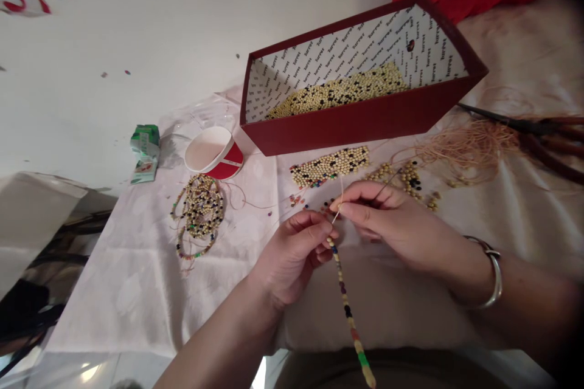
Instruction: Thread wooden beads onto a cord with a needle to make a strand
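In the middle of the frame, the left hand [292, 255] pinches the top of a bead string [349, 310] that hangs to the bottom edge. The right hand [387, 219] pinches the thread [338, 199] just above. The red box [365, 115] sits near, behind them. The white cloth [137, 279] at lower left has open room.

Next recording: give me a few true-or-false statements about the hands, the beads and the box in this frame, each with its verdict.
1. The left hand pinches the top of a beaded strand. True.
2. The right hand holds scissors. False: it pinches the thread; the scissors lie on the cloth at far right.
3. The red box is empty. False: pale and dark beads lie inside it.
4. A silver bangle sits on the right wrist. True.
5. The paper cup is inside the box. False: it is on the cloth, left of the box.
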Motion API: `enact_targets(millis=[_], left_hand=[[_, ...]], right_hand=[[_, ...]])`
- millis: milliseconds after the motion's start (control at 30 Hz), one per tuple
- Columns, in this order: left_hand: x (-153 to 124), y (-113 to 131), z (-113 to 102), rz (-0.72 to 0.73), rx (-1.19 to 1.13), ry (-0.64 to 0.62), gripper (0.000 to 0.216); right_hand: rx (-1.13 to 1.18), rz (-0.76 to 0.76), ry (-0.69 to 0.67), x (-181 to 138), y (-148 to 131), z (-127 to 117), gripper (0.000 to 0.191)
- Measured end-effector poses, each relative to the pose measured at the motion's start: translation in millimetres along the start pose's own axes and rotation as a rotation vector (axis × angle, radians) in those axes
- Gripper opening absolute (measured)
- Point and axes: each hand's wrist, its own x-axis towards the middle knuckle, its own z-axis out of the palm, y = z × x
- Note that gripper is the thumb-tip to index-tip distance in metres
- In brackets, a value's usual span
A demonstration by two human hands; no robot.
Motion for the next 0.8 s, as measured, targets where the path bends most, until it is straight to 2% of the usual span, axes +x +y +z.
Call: enact_targets(millis=[133,267,367,467,667,800], left_hand=[[-0.4,-1.9,-1.8,0.044,0.173,0.026,0.018],[-1.9,-1.2,-5.6,0.123,0.446,0.053,0.021],[-3.0,0.5,-6.4,0.237,0.537,0.085,0.029],[-3.4,1.0,-3.8,0.259,0.486,0.081,0.024],[-1.7,-2.3,-0.5,0.112,0.256,0.068,0.024],[-1.6,-3.0,-2.3,0.111,0.199,0.047,0.021]], right_hand=[[-0.007,0.018,0.057,-0.5,2.5,-4.0,0.023],[-0.064,-0.043,0.002,-1.4,1.6,-4.7,0.022],[-0.129,-0.087,-0.027,-2.1,-1.3,-3.0,0.021],[-0.211,-0.123,-0.033,-2.4,-4.2,0.9,0.017],[-0.297,-0.127,-0.058,-2.1,-5.8,7.5,0.014],[-0.224,-0.141,0.059,-1.3,-1.9,2.1,0.014]])
